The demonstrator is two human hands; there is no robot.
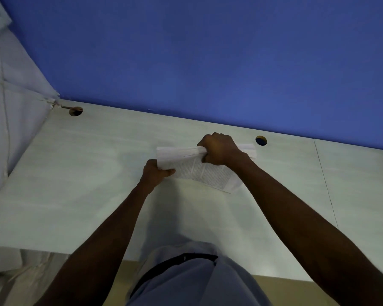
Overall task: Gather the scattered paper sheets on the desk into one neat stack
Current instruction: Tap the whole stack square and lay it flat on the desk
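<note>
A bundle of printed paper sheets (199, 171) is held just above the pale desk (86, 184), near its far edge. My left hand (156, 173) pinches the bundle's near left corner, thumb on top. My right hand (219, 150) grips the top edge of the sheets, fingers curled over them, so the upper part of the bundle bends and fans. The lower right corner of the sheets sticks out toward me, with one sheet's edge offset from the others.
A blue partition wall (208, 62) rises behind the desk. Two round cable holes (261, 140) (75, 111) sit along the far edge. White fabric blinds (9, 96) hang at the left. A seam (325, 184) divides the desktop at the right.
</note>
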